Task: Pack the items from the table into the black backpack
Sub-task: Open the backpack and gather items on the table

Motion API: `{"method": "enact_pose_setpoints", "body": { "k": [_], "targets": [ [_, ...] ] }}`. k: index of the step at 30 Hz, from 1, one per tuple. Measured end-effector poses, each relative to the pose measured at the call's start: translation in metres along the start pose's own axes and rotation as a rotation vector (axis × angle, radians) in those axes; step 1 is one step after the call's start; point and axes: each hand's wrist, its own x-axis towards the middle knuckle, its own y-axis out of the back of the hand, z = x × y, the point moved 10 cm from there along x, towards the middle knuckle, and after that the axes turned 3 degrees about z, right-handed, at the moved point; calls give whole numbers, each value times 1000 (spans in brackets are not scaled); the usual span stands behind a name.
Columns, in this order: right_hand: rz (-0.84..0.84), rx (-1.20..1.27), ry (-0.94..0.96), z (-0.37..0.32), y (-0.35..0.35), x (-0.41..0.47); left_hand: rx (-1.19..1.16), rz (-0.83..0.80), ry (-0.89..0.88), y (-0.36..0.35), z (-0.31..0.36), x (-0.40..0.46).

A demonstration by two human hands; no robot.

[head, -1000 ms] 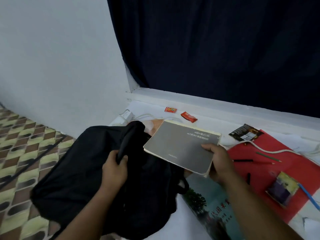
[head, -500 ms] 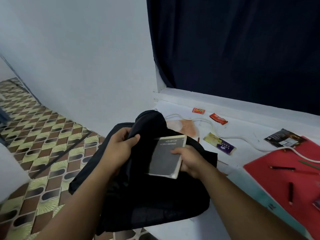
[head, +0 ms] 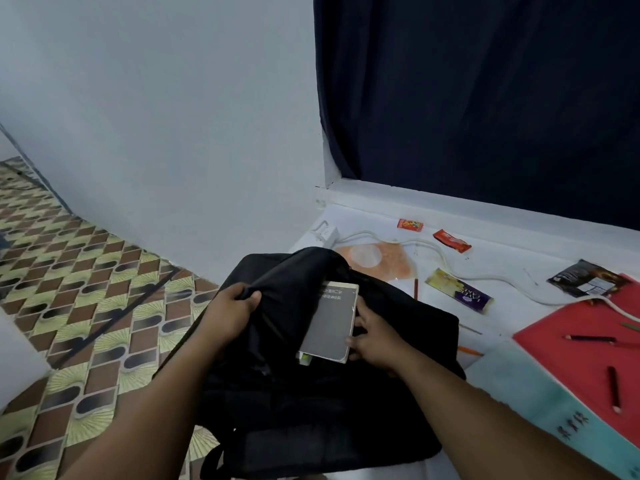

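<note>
left hand grips flap of soft black fabric backpack at tabletop's left edge, lifting it to open the mouth | right hand clasps grey softcover book, half inside, angled to slide in | pencils, wrappers remain on tabletop

Dark curtain, white wall, patterned floor

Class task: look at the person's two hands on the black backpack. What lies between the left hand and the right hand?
In the head view, the grey book and a fold of the black backpack lie between the left hand and right hand.
</note>
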Motion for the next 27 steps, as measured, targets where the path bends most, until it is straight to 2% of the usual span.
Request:
{"method": "enact_pose_setpoints", "body": {
  "k": [9,14,17,22,27],
  "targets": [
    [134,-148,23,-5,-1,1,-208,-135,52,-1,-4,6],
    [200,-522,12,-11,-13,3,-398,-226,103,-4,-9,9],
    [245,-540,-35,-13,-16,1,-437,-243,116,-9,-15,11],
    [264,-746,-49,-19,-18,3,-467,-259,125,-15,-20,9],
    [294,-764,-103,-18,-15,4,-462,-235,87,-20,-14,2]
  ]
}}
